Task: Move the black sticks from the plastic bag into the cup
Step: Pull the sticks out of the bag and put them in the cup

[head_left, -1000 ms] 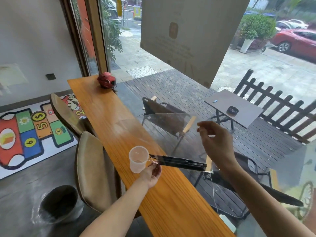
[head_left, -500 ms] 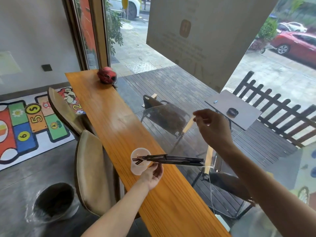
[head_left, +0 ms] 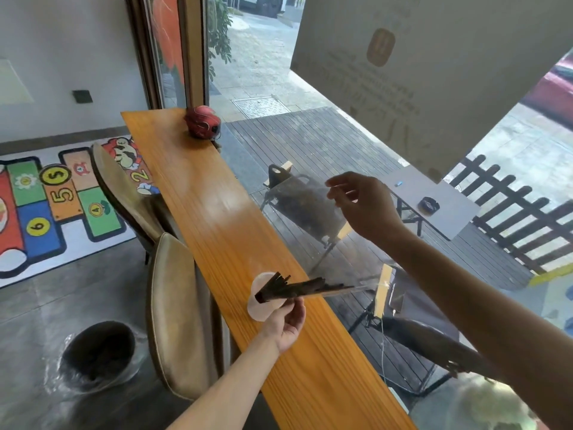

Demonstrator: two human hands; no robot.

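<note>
A bundle of black sticks (head_left: 297,288) lies almost level above the counter, its left ends fanned out over the mouth of a translucent plastic cup (head_left: 262,307). The right part of the bundle is still inside a clear plastic bag (head_left: 356,279). My left hand (head_left: 286,321) grips the cup, tipped on its side, from below right, with fingers at the bag's opening. My right hand (head_left: 362,206) is raised above and to the right, pinching the bag's far end.
The long wooden counter (head_left: 217,218) runs along a window on its right. A red helmet-like object (head_left: 203,122) sits at the counter's far end. Two padded chair backs (head_left: 173,311) stand close on the left, and a lined bin (head_left: 97,352) is on the floor.
The sticks have slid left out of the bag and now fan over the cup's mouth. My right hand has lifted the bag's far end and moved left.
</note>
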